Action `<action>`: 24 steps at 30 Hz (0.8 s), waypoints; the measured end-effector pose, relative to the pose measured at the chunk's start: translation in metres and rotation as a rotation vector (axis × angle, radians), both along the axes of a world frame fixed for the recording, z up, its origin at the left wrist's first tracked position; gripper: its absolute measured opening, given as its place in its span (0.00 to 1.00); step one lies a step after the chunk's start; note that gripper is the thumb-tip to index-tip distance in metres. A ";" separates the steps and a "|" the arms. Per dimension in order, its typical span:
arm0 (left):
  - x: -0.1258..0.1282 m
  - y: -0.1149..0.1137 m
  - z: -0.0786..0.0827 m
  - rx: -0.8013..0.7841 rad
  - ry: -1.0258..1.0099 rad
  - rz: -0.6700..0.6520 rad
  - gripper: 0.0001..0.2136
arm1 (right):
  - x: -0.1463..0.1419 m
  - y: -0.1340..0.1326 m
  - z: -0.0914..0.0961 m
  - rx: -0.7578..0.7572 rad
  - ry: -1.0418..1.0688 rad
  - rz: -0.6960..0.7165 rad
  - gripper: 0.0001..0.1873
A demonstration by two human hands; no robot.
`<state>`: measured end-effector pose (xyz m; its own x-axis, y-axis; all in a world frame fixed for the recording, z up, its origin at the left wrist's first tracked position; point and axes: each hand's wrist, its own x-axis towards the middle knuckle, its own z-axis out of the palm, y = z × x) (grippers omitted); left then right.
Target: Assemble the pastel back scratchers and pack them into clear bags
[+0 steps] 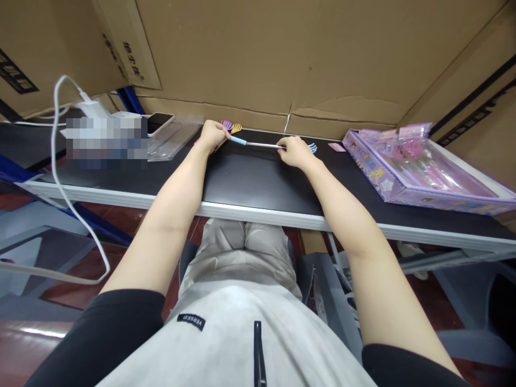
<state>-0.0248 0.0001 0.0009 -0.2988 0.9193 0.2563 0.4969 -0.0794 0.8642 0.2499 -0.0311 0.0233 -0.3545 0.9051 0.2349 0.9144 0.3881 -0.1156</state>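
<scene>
A thin telescopic back scratcher (258, 144) with a blue grip, silver rod and small blue claw lies across the far part of the black table (250, 183). My left hand (212, 136) is closed round its blue grip end. My right hand (295, 151) is closed on the rod near the blue claw. Just behind my left hand lie a purple claw head (226, 124) and a yellow claw head (236, 128) of other scratchers.
A purple toy box (419, 166) with pink items sits at the table's right. Clear plastic sleeves (171, 138), a phone (158, 121) and a white charger with cable (56, 161) lie at the left. Cardboard boxes (306, 59) wall the back.
</scene>
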 end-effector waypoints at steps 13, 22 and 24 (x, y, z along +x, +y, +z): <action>-0.002 0.012 0.006 0.136 -0.202 0.037 0.07 | 0.003 -0.002 0.003 -0.086 0.115 0.099 0.24; -0.012 0.022 0.004 0.174 -0.385 0.132 0.11 | -0.002 -0.009 0.005 -0.071 0.101 0.121 0.24; -0.011 0.020 0.004 0.162 -0.397 0.120 0.12 | -0.002 -0.010 0.006 -0.076 0.082 0.130 0.24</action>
